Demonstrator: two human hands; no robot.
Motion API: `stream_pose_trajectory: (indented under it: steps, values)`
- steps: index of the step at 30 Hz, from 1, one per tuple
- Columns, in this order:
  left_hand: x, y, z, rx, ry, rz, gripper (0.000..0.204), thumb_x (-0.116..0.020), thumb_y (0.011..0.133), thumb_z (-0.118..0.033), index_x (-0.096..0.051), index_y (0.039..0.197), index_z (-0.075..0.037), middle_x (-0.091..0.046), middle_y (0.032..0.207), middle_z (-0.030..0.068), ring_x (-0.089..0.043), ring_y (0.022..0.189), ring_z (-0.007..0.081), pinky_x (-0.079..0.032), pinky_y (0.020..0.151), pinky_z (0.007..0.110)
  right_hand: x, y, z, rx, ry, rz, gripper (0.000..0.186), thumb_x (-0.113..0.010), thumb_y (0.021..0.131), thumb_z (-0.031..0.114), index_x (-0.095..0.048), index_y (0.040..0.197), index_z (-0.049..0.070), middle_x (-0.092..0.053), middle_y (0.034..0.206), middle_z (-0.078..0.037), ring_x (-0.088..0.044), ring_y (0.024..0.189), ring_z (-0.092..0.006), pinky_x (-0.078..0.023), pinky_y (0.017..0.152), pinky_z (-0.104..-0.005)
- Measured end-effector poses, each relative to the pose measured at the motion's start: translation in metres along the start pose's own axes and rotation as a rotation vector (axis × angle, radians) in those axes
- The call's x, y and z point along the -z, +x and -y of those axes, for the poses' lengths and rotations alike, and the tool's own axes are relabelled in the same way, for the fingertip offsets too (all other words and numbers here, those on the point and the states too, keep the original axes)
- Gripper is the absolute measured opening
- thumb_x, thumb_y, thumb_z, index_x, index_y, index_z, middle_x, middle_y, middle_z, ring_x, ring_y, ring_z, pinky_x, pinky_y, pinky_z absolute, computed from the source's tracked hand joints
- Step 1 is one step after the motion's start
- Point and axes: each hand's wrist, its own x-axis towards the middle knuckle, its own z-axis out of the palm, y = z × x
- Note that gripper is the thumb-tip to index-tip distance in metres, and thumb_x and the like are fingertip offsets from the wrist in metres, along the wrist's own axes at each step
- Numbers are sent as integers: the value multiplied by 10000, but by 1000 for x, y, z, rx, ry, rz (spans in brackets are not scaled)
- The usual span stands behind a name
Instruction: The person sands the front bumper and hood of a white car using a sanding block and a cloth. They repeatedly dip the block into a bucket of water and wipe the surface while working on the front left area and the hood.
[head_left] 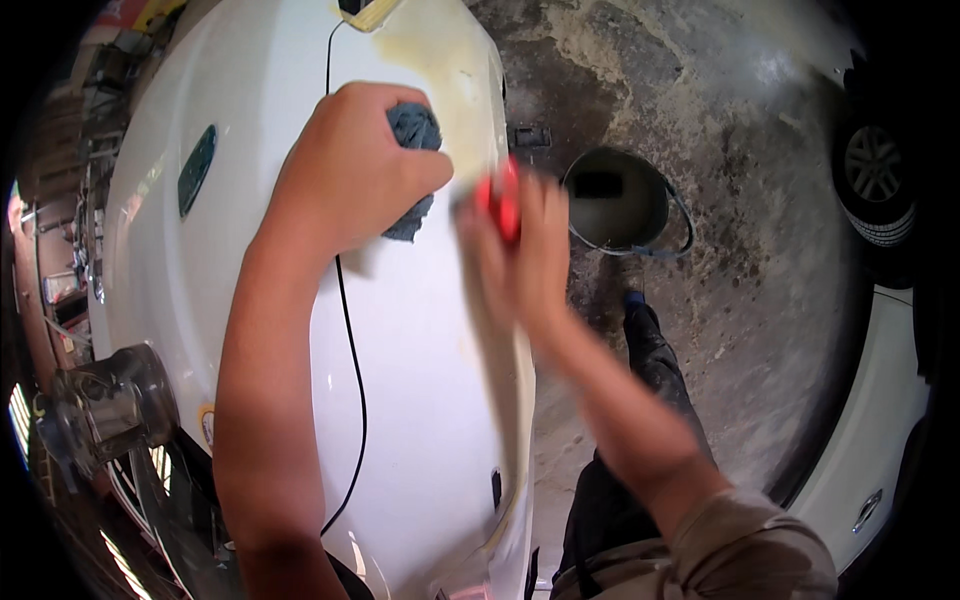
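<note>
Panel of white car bodywork fills the middle of the view, glossy, with a yellowish filler patch near its upper end and a thin black seam line running down it. Concrete floor lies to the right, stained and mottled. A dark bucket stands on that floor just beyond the panel's edge. Left hand is curled shut around a grey-blue cloth, bunched in the fist and pressed against the panel beside the filler patch; a loose end hangs below the fingers. Right hand is motion-blurred, fingers closed over a small red block held against the panel's right edge; its exact shape cannot be made out.
</note>
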Motion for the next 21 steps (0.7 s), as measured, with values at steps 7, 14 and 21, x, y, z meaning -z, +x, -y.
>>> stream_pose_trajectory:
  steps: [7,14,21]
  values:
    - [-2,-3,2,-29,3,4,202,-716,702,-97,-585,824,-2,-511,686,65,-493,624,176,-461,621,304,10,-43,6,93,81,-10,433,-830,879,265,-640,1210,60,-601,1228,-245,-577,1085,-417,-486,927,-483]
    - [-6,8,5,-248,205,-161,182,-733,743,-66,-624,880,-14,-605,915,115,-618,918,328,-516,814,401,-32,142,-31,-149,41,-40,422,-711,959,417,-631,1172,62,-631,1110,-247,-583,1104,-445,-510,907,-498]
    - [-62,22,10,-332,727,-189,169,-774,787,-143,-630,793,-55,-642,842,116,-617,888,327,-485,845,440,-29,170,-103,-531,108,-126,466,-711,940,445,-640,1212,74,-695,1115,-299,-642,1107,-481,-514,951,-537]
